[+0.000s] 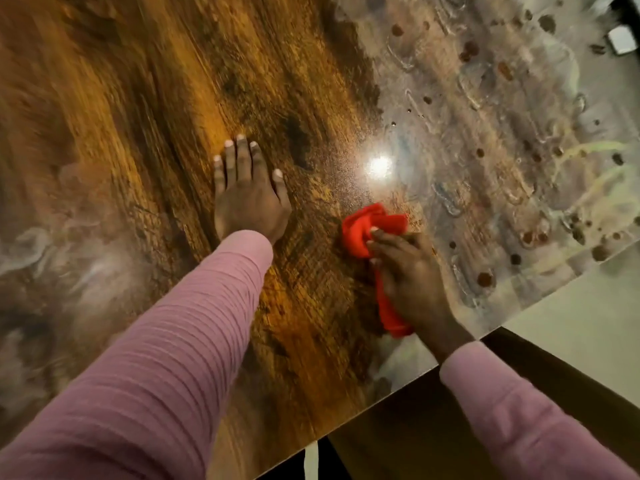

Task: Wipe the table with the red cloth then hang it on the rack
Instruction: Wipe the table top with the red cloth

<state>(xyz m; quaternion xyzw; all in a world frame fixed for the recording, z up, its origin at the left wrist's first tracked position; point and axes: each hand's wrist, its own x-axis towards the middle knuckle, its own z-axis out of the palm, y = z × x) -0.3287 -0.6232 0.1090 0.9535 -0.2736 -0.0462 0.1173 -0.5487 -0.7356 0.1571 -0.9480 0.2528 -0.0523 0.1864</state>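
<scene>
The left sleeve (156,358), pink and ribbed, was seen stretched across the table (138,98), whose glossy top was patterned in brown wood grain. The left hand (247,195) was laid flat on that surface, its fingers straight and close together, with nothing held. To its right, well apart from it, the cloth (367,230) was pressed onto the tabletop not far from the near right edge. It was bright red, plain and soft-looking, and crumpled into a bunch. One wad was pushed out beyond the fingertips, and a narrower tail was trailed back under the palm towards the wrist. It was gripped by the right hand (408,275), whose fingers were curled over it. Further right, the surface was marked with wet smears and dark droplets, and a bright glare (379,166) was reflected just above the cloth. The right sleeve (519,410) was shown in the same pink.
</scene>
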